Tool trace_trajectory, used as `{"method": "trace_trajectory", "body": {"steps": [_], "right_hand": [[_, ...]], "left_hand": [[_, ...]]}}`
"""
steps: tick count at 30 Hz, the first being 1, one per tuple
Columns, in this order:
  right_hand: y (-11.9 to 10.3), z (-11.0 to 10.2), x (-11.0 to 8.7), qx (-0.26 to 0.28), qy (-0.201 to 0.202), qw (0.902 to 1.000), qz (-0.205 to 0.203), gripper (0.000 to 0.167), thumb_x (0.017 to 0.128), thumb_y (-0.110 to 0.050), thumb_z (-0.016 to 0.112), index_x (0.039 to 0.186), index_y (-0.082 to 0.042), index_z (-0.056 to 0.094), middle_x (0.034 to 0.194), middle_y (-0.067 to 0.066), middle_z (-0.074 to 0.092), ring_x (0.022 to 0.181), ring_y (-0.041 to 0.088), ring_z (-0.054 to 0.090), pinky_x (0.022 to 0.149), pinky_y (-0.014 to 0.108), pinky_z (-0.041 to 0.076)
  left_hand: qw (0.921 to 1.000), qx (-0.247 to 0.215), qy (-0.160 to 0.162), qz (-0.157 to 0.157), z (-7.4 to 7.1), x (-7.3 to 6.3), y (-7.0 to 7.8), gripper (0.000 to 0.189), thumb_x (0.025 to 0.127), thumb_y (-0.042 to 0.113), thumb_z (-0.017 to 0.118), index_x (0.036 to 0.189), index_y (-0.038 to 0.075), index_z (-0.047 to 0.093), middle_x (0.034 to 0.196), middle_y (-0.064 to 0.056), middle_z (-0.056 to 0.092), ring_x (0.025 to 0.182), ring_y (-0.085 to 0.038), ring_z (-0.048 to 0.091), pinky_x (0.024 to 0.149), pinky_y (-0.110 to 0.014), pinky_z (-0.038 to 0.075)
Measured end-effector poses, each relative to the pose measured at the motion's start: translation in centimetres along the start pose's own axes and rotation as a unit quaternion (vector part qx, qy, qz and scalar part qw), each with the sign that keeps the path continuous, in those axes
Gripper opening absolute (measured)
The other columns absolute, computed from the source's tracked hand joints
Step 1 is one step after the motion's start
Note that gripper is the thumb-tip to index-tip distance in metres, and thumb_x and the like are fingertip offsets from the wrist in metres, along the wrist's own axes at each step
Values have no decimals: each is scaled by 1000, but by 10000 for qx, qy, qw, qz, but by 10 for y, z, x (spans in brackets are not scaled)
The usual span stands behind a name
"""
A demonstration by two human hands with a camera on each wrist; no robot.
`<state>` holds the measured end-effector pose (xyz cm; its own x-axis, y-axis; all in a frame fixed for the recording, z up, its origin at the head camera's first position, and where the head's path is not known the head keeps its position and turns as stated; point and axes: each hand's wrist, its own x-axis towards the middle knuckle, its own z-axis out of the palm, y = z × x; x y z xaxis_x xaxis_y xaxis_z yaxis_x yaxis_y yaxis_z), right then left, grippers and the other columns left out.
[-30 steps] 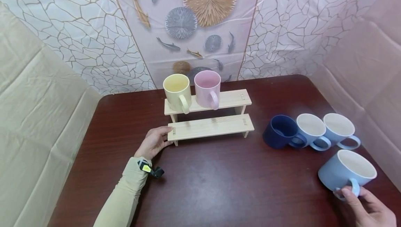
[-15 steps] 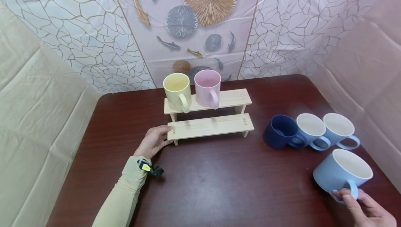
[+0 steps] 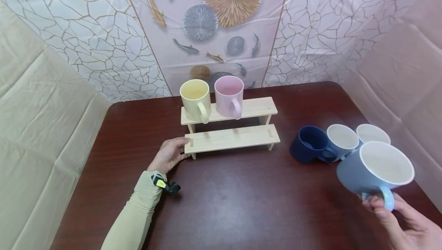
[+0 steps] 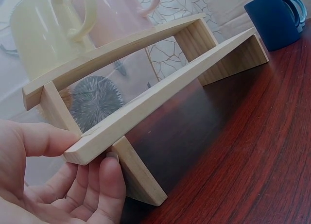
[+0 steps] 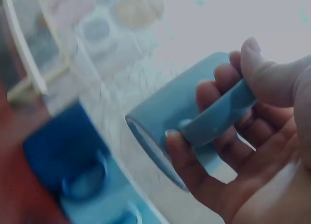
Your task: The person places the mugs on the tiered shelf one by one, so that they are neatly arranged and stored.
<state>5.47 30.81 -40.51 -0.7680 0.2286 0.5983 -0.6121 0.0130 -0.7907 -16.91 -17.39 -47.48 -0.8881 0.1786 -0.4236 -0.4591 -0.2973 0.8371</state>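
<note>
My left hand (image 3: pixel 170 155) pinches the left end of the lower step of a two-step wooden stand (image 3: pixel 233 139); in the left wrist view the thumb lies on top and the fingers curl beneath the board. On the upper step stand a yellow mug (image 3: pixel 195 102) and a pink mug (image 3: pixel 228 98), side by side, handles toward me. At the right, my right hand (image 3: pixel 407 219) holds a light blue mug (image 3: pixel 359 173) by its handle, tilted and above the table. The right wrist view shows the fingers through and around the handle (image 5: pixel 221 114).
A dark blue mug (image 3: pixel 309 144) and two pale blue mugs, one nearer (image 3: pixel 342 140) and one partly hidden (image 3: pixel 373 133), stand in a row on the right. The dark red table (image 3: pixel 221 204) is bordered by cloth-covered walls at the back and sides.
The right hand has raised the light blue mug and brought it slightly left, so that it now overlaps the rightmost mug in the head view. The left hand stays on the stand.
</note>
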Motion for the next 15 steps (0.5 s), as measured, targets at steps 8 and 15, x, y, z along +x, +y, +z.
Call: {"method": "trace_trajectory", "body": {"steps": [8, 15], "right_hand": [[-1, 39, 47, 523, -654, 9950, 546, 16, 81, 30, 54, 96, 27, 57, 93, 24, 66, 91, 26, 67, 84, 24, 52], [8, 70, 85, -750, -999, 9833, 1323, 20, 84, 19, 62, 104, 19, 62, 89, 11, 70, 88, 17, 68, 84, 20, 51]], "left_hand": [[9999, 19, -104, 41, 0, -2, 2, 20, 95, 6, 58, 113, -3, 56, 94, -6, 66, 85, -19, 65, 74, -33, 53], [10000, -13, -88, 42, 0, -2, 1, 23, 94, 5, 58, 115, -4, 55, 95, -7, 66, 85, -19, 64, 73, -33, 52]]}}
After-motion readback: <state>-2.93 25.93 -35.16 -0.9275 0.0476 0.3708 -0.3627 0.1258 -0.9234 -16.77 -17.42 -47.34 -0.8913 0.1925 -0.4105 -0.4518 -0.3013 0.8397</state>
